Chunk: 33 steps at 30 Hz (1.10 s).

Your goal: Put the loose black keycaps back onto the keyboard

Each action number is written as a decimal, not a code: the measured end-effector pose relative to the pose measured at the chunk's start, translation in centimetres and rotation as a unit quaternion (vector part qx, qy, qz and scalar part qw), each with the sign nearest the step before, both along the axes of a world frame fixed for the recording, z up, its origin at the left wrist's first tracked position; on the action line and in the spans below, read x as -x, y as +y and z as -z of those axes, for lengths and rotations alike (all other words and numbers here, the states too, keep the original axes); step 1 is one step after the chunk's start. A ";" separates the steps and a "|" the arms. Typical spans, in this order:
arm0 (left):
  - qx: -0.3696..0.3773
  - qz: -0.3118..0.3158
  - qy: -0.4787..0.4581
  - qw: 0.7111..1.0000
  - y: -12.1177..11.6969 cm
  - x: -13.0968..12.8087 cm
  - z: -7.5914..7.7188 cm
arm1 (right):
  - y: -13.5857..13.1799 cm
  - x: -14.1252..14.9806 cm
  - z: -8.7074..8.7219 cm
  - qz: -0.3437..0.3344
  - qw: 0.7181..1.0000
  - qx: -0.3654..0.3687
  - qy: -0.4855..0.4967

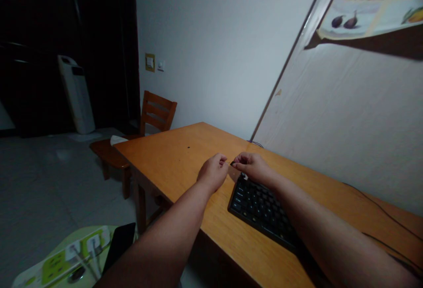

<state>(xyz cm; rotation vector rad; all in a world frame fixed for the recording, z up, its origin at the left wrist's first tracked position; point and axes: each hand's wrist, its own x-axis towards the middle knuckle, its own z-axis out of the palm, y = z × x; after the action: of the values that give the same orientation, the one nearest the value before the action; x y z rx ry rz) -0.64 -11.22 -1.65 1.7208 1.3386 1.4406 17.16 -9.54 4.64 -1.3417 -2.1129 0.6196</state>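
Note:
A black keyboard (pixel 261 206) lies at a slant on the wooden table, partly covered by my right forearm. Just above its far left corner, my right hand (pixel 249 164) pinches a small black piece (pixel 232 163), perhaps a keycap; it is too small to be sure. A pale spot shows at that corner of the keyboard, under the right hand. Close by on the left, my left hand (pixel 214 171) is closed with its fingers curled, their tips near the black piece. Whatever the left fingers hold, if anything, is hidden.
On the wooden table (pixel 158 156) lies a tiny black bit (pixel 188 147). Thin cables (pixel 373 200) run along the right side by the wall. A wooden chair (pixel 158 112) stands beyond the table. Lower left, a power strip (pixel 56 266) and a dark flat device (pixel 119 244) rest on a stool.

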 end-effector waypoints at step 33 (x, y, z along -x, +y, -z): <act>0.163 0.214 -0.275 0.923 -2.2 0.0 -3.0 | -4.8 0.7 0.1 0.046 0.983 -0.168 -0.062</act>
<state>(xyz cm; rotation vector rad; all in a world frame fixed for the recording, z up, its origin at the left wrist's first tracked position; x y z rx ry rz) -0.60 -13.42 1.33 1.1687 0.7795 1.2309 16.49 -14.36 4.54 -1.3020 -2.1212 0.1331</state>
